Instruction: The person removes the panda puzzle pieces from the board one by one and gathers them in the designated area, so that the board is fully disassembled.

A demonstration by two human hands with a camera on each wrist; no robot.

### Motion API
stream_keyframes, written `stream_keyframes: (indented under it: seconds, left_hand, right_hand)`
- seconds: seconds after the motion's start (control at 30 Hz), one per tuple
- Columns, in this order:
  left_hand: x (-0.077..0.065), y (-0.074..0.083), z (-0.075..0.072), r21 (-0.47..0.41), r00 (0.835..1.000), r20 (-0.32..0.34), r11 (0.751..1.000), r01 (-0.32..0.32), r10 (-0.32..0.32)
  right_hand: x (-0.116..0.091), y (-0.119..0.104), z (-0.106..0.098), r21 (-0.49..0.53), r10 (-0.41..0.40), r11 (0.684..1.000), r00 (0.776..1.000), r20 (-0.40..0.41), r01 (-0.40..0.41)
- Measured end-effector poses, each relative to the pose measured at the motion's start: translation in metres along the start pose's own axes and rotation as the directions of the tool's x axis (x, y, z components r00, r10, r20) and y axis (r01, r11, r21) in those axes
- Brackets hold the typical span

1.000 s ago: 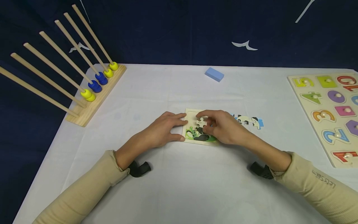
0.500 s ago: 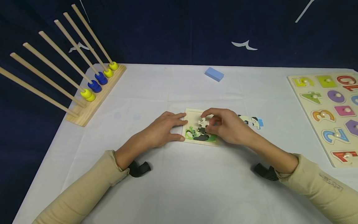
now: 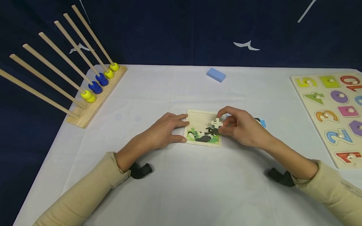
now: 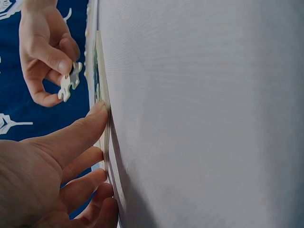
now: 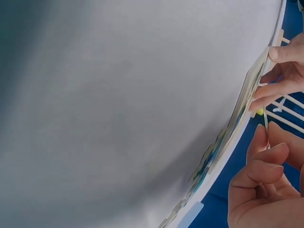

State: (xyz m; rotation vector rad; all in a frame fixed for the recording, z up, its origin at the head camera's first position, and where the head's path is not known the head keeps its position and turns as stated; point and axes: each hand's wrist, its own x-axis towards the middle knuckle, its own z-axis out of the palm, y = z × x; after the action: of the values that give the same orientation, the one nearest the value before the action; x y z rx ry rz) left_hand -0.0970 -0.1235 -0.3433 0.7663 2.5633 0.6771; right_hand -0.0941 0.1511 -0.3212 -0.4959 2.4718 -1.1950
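A small wooden jigsaw tray [image 3: 198, 119] lies flat on the white cloth, with panda-and-bamboo pieces [image 3: 201, 137] along its near side. My left hand [image 3: 159, 133] rests at the tray's left border, thumb and spread fingers touching it. Between thumb and fingers, my right hand [image 3: 244, 128] pinches a white-and-black puzzle piece [image 3: 216, 124] over the tray's right part. The left wrist view shows this puzzle piece [image 4: 70, 83] held clear of the tray. Loose blue, black and white pieces [image 3: 261, 122] lie to the right, mostly hidden behind the right hand.
An abacus stand [image 3: 106, 97] with tall wooden rods and yellow and blue beads is at the back left. Farther back lies a blue block [image 3: 216, 75]. A number-and-shape puzzle board [image 3: 319, 110] occupies the right side. A dark curtain [image 3: 169, 31] hangs behind the table.
My right hand has moved right across the tray with the puzzle piece, uncovering more of the tray and hiding more of the loose pieces. My left hand stays in place.
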Motion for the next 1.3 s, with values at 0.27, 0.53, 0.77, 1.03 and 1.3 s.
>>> stream_keyframes:
  seconds: [0.27,0.53,0.77,1.03,1.3]
  left_hand:
    - [-0.001,0.001,0.000,-0.003,1.000,-0.003,1.000,0.005,-0.005]
    - [-0.001,0.002,0.000,-0.014,1.000,-0.002,1.000,0.009,-0.009]
    - [-0.001,0.001,0.000,-0.018,1.000,-0.005,1.000,0.005,-0.005]
    - [-0.001,0.000,0.001,-0.019,1.000,-0.004,1.000,-0.001,0.001]
    - [-0.001,-0.001,0.001,-0.027,1.000,-0.007,1.000,-0.002,0.002]
  right_hand:
    - [-0.009,0.009,-0.007,0.007,0.012,1.000,1.000,-0.002,-0.012]
    - [-0.018,0.017,-0.013,0.006,0.060,0.998,0.998,-0.015,-0.060]
    - [-0.029,0.028,-0.023,0.015,0.102,0.995,0.995,-0.025,-0.101]
    - [-0.043,0.040,-0.032,-0.012,0.104,0.994,0.994,-0.022,-0.104]
    - [-0.049,0.047,-0.038,-0.100,0.103,0.989,0.994,-0.028,-0.105]
